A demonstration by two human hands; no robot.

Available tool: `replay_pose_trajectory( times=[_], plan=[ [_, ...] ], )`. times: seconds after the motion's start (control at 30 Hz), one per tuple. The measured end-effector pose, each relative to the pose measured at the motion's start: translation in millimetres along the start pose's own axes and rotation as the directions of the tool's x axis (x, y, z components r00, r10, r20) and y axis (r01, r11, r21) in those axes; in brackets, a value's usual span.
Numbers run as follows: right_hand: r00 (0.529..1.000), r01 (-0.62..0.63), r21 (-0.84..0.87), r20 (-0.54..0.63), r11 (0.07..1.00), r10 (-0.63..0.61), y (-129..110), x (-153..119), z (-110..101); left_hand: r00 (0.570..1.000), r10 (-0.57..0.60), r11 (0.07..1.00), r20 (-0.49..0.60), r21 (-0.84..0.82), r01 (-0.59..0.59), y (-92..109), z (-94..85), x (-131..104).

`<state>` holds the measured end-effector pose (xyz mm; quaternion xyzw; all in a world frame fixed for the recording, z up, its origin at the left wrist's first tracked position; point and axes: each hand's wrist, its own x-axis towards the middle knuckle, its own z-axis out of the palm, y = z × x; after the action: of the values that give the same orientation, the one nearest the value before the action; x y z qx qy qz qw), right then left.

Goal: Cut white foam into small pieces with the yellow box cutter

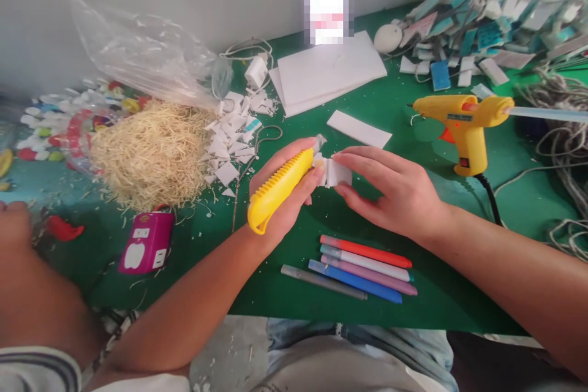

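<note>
A yellow utility knife (281,188) lies along my left hand (290,207), its metal tip pointing up and away from me. The fingers of that hand are closed around the knife, and its thumb side meets a small white foam-like piece (340,174). My right hand (399,191) pinches the other end of this piece between thumb and fingers. The piece looks bent or creased near the left hand. Just beyond the hands, a white strip (359,128) rests on the green table (257,282). Several markers (362,251) lie side by side nearer to me.
A yellow glue gun (468,122) stands at right, its cord trailing forward. White sheets (331,73), scraps (232,135), wood shavings (154,153) and a plastic bag (147,49) sit farther back. Cut pieces pile up (500,18) back right. Another person's arm (37,282) is at left, near a purple box (146,242).
</note>
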<state>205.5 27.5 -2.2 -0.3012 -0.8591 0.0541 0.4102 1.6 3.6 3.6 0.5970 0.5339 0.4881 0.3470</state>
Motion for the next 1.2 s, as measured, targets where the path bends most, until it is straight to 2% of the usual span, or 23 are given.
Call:
replay_pose_trajectory(
  times=[0.17, 0.53, 0.67, 0.8, 0.87, 0.93, 1.0, 1.1, 1.2],
  plan=[
    [0.998, -0.03, 0.001, 0.062, 1.0, 0.029, -1.4, 0.7, -0.7, 1.0, -0.005, 0.998, -0.003, -0.06, 0.005, -2.8, -0.8, 3.2],
    [0.996, 0.011, -0.092, 0.093, 0.996, -0.003, -1.4, -0.1, 0.9, 0.995, 0.08, 0.989, 0.063, 0.12, -0.087, -6.6, -7.9, 3.5],
    [0.994, 0.009, -0.12, 0.113, 0.993, 0.005, 0.4, 0.0, 0.9, 0.994, 0.109, 0.978, 0.018, 0.178, -0.111, -3.6, -11.1, 5.5],
    [0.986, -0.069, -0.182, 0.138, 0.981, 0.095, 2.8, 0.6, -0.7, 0.988, 0.144, 0.966, -0.049, 0.225, -0.129, -5.6, -14.8, 9.4],
    [0.984, -0.1, -0.217, 0.124, 0.971, 0.129, 3.9, 0.5, -0.9, 0.975, 0.209, 0.944, -0.072, 0.276, -0.182, -10.1, -16.6, 11.9],
    [0.979, -0.128, -0.245, 0.125, 0.961, 0.162, 5.1, 0.1, -0.3, 0.955, 0.293, 0.9, -0.047, 0.35, -0.259, -15.4, -17.9, 14.0],
    [0.966, -0.161, -0.258, 0.155, 0.953, 0.205, 6.3, -0.5, 0.7, 0.935, 0.353, 0.846, 0.024, 0.417, -0.331, -20.0, -18.4, 15.4],
    [0.947, -0.191, -0.227, 0.213, 0.955, 0.24, 8.2, -1.4, 2.0, 0.914, 0.39, 0.789, 0.114, 0.471, -0.396, -23.2, -18.4, 16.1],
    [0.939, -0.189, -0.206, 0.247, 0.96, 0.238, 9.6, -2.1, 2.8, 0.902, 0.416, 0.755, 0.117, 0.507, -0.415, -22.5, -19.0, 16.5]
  ],
)
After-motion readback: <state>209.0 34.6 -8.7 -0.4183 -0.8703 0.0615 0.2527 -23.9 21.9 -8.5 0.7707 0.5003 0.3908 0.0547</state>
